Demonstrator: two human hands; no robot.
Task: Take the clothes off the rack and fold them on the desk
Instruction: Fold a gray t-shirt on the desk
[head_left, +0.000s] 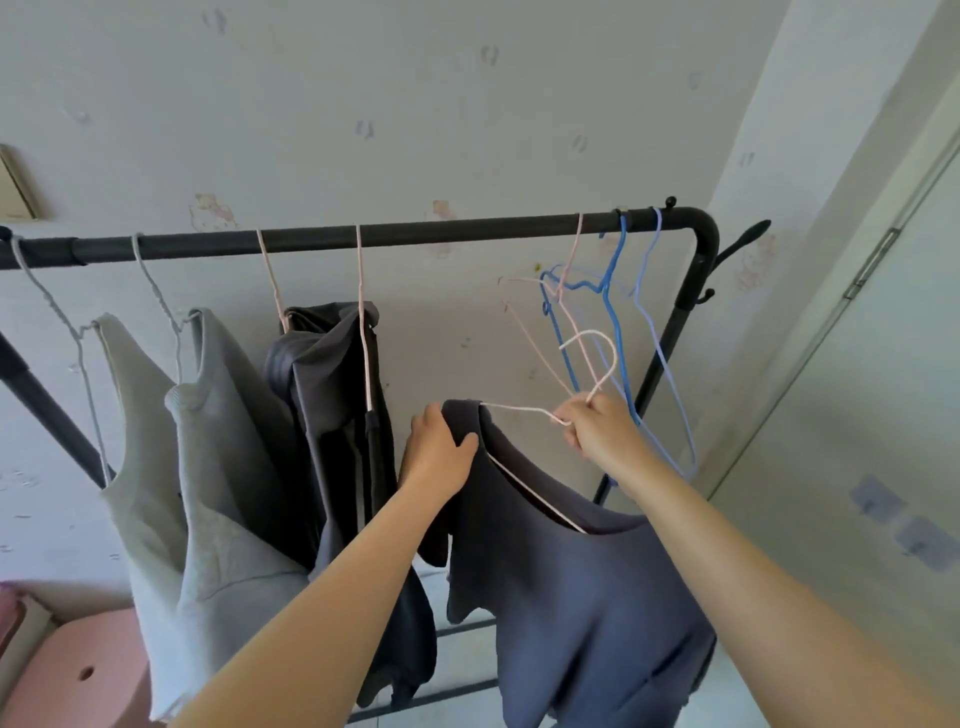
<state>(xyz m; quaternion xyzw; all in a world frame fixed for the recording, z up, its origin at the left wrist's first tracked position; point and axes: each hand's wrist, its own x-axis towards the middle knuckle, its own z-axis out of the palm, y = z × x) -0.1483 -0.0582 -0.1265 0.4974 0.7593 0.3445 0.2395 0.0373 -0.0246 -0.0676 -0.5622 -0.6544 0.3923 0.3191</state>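
Just below the rail of the rack (415, 235), near its right end, a blue shirt (571, 597) sits on a pale hanger (592, 338) already off the rail — the right hand (602, 431) grips the hanger's neck and the left hand (441, 457) clutches the shirt's shoulder, seemingly to slip it off. Empty hangers (615, 312) at that end suggest some clothes are already down, though no worktop is in view to show any folded. Two grey tops (228, 457) and a dark garment (337, 389) hang on the rail — roughly midway, I judge, with this shirt's folding yet to come.
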